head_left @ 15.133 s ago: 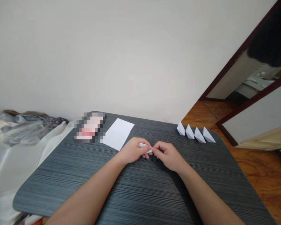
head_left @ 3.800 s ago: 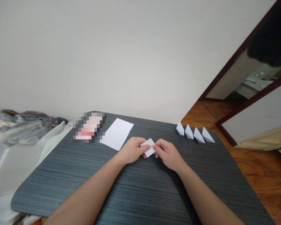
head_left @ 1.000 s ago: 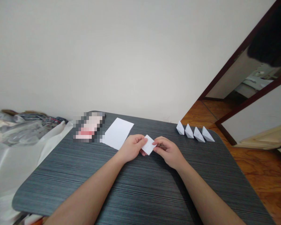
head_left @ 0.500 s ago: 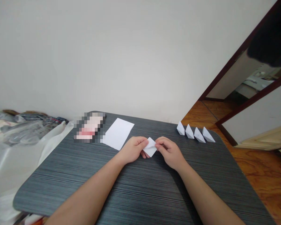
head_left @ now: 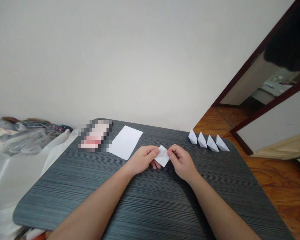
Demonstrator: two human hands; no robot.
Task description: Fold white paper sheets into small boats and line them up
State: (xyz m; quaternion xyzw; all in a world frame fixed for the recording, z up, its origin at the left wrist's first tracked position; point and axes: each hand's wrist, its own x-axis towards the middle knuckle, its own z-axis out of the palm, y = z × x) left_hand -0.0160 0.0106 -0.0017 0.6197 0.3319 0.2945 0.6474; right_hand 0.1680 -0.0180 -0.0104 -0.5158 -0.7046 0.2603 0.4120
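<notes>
Between my hands, above the dark table, is a small folded white paper (head_left: 163, 158), turned like a diamond. My left hand (head_left: 145, 158) grips its left corner, thumb on top and fingers underneath. The opposite corner is pinched between the thumb and fingertips of my right hand (head_left: 182, 161). A crease runs across the paper's face. Beyond my left hand lies a stack or sheet of plain white paper (head_left: 126, 141). Several folded paper boats (head_left: 202, 140) stand in a row to the right, past my right hand.
A pixelated item (head_left: 96, 135) lies at the table's back left. The dark wood-grain table (head_left: 145, 206) meets a pale wall (head_left: 140, 66) behind. Plastic-wrapped bundles (head_left: 37, 133) are piled to the left. A doorway and wooden floor (head_left: 285, 186) show on the right.
The folded paper has shifted slightly right and looks a little wider and flatter. My right hand has moved slightly right with its corner; my left hand keeps its grip.
</notes>
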